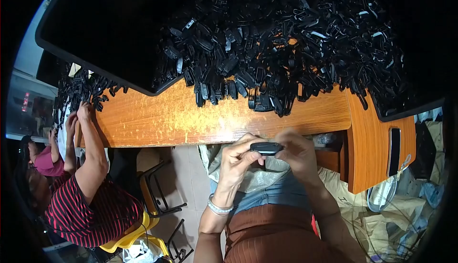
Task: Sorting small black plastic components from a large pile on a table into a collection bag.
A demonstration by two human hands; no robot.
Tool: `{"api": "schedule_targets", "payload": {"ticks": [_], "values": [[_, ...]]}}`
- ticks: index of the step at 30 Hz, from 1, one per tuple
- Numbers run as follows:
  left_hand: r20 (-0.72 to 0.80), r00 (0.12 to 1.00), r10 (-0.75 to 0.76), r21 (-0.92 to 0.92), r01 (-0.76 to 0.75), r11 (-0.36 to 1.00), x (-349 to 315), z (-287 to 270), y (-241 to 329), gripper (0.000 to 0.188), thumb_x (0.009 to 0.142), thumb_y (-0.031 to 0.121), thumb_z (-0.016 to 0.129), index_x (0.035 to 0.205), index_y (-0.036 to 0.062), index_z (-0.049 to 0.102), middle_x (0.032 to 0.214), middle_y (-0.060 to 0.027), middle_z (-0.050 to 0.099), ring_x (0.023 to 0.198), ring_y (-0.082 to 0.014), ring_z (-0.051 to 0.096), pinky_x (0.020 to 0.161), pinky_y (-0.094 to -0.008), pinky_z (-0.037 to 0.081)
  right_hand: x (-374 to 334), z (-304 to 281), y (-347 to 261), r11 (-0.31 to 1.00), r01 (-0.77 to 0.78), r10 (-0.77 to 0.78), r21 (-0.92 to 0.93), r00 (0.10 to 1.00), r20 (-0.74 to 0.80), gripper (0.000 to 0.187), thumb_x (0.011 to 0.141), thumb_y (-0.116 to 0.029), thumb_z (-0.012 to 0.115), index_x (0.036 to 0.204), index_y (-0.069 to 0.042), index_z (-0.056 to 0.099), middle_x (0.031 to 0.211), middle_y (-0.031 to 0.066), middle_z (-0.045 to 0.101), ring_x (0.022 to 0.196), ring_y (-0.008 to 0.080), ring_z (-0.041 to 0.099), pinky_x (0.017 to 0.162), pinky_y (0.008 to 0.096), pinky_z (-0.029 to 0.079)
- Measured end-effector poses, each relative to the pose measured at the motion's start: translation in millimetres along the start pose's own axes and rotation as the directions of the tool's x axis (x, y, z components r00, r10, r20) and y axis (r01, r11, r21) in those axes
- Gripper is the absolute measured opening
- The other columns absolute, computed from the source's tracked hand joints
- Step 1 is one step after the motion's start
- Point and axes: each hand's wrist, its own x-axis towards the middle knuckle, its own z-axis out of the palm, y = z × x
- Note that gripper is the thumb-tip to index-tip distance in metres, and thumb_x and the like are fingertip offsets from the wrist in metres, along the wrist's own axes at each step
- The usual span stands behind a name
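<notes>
Above my lap, at the table's front edge, is a small oval black plastic casing (266, 148) with a pale shine along its near side. My left hand (236, 162) pinches its left end between thumb and fingers; a pale beaded bracelet circles that wrist. At the other end of the casing my right hand (298, 154) has its thumb and fingers closed in, its upper fingers smeared by motion. Beyond both hands lies a broad heap of black plastic casings and frames (238, 67) on the wooden table (210, 120).
Large black panels (119, 43) flank the heap. A dark phone-like slab (394, 151) lies on the table's right side, above an open drawer space (329, 160). A whitish woven sack (253, 183) covers my lap. To the left, a co-worker in a striped top (95, 210) reaches toward more black parts.
</notes>
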Motion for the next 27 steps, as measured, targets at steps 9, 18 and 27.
{"api": "schedule_targets", "payload": {"ticks": [9,18,27], "values": [[-0.019,1.000,0.011,0.003,-0.011,1.000,-3.4,-0.6,-1.2,0.025,0.083,0.002,0.061,0.105,-0.0101,0.061,0.091,-0.0127,0.056,0.069,-0.0163,0.060,0.061,-0.0244,0.049,-2.8,12.5,1.1,0.950,0.088,-0.132,-0.301,0.983,-0.130,0.027,0.070,0.003,0.070,0.097,0.003,0.065,0.084,0.0039,0.055,0.079,0.0122,0.053,0.071,0.0248,0.041],[0.080,0.989,0.124,0.746,-0.142,0.651,23.8,-19.1,23.6,0.028,0.081,0.009,0.065,0.106,-0.0032,0.062,0.089,-0.0098,0.062,0.079,-0.0189,0.061,0.069,-0.0298,0.051,4.1,-3.6,10.6,0.935,-0.003,-0.019,-0.354,0.998,-0.061,0.021,0.074,0.002,0.066,0.095,0.003,0.066,0.083,0.0052,0.056,0.076,0.0118,0.054,0.071,0.0244,0.043],[0.058,0.904,0.423,0.998,-0.043,-0.047,153.9,-44.5,35.2,0.022,0.076,0.004,0.065,0.090,-0.0101,0.058,0.090,-0.0213,0.054,0.068,-0.0319,0.062,0.058,-0.0371,0.052,103.8,-31.6,-21.3,0.026,0.281,-0.378,-0.959,0.891,0.250,0.009,0.076,-0.001,0.062,0.085,0.002,0.063,0.095,0.0116,0.052,0.090,0.0256,0.051,0.075,0.0331,0.041]]}}
